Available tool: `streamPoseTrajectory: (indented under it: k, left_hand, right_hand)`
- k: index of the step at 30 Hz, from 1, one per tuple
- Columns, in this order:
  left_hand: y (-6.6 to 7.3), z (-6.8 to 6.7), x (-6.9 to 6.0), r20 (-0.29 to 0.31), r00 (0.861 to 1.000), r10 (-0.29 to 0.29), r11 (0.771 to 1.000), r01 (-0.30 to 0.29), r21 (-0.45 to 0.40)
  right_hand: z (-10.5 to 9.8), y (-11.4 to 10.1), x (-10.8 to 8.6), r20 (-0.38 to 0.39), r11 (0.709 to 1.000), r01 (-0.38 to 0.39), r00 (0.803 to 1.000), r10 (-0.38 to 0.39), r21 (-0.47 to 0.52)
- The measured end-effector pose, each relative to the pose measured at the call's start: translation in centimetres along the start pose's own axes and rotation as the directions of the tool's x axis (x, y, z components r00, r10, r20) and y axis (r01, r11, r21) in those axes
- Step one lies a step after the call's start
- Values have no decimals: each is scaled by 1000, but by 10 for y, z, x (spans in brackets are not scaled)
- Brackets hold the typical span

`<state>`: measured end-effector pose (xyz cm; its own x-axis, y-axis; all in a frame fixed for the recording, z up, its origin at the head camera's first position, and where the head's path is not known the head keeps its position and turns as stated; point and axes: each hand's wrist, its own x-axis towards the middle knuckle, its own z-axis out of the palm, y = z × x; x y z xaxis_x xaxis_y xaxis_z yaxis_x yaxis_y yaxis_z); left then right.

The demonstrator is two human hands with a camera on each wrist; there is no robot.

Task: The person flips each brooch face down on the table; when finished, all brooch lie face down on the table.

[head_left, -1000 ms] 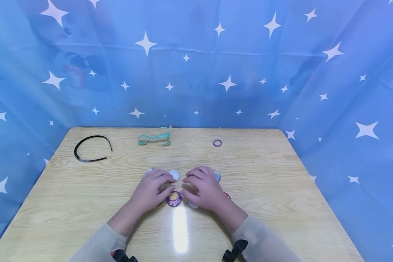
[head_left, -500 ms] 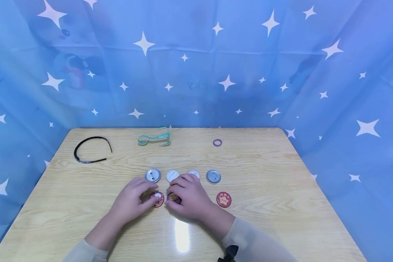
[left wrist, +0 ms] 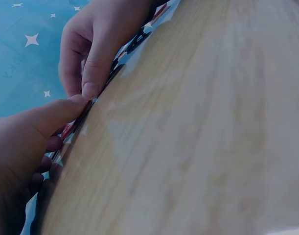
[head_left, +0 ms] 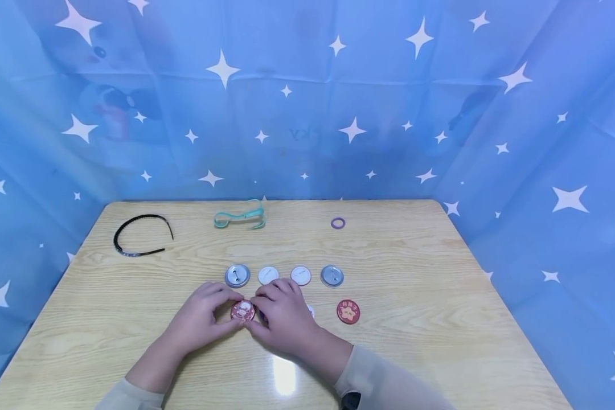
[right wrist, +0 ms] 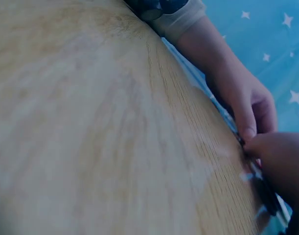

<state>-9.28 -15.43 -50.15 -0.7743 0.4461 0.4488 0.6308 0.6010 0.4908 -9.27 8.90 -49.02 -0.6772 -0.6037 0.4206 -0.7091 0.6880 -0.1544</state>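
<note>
In the head view a red round pin badge (head_left: 242, 311) with a pale picture lies face up between both hands. My left hand (head_left: 200, 316) holds its left side between thumb and forefinger. From the other side my right hand (head_left: 286, 319) pinches the right edge, and the two thumb tips meet near the badge's lower rim. Under the right hand, a purple badge is almost hidden, and a white badge (head_left: 311, 311) peeks out behind that hand. Both wrist views show the left hand (left wrist: 22, 147) and right hand (right wrist: 281, 166) close together, low over the tabletop.
Behind the hands lies a row of face-down badges, silver (head_left: 237, 275), white (head_left: 268, 275), white (head_left: 300, 275) and silver (head_left: 332, 275). A red star badge (head_left: 348, 311) lies to the right. Farther back are a black headband (head_left: 120, 234), a teal wire-like object (head_left: 241, 216) and a purple ring (head_left: 338, 223).
Both hands have shifted left along the front row. The right hand left the white badge, touched the purple one, then reached the red badge, which both hands now hold.
</note>
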Motion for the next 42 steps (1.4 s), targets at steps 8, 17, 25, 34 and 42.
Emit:
streamPoseTrajectory:
  k: [8,17,25,34,42]
  left_hand:
    - [-4,-4,0,42,999,-20,999,21,-42]
    - [-9,-5,-1,66,998,-14,995,20,-95]
    - [-11,-3,-1,72,996,-60,986,71,-151]
    - [-14,-2,-2,7,994,-112,969,111,-220]
    - [-13,-1,-1,-45,994,-95,968,82,-239]
  right_hand:
    - [0,-1,0,31,999,-26,999,25,41]
    - [0,-1,0,22,996,-42,999,40,75]
    - [1,-2,1,9,996,-55,998,55,74]
    - [1,-2,4,-16,995,-52,998,54,82]
    - [4,-2,4,-101,988,-1,995,17,153]
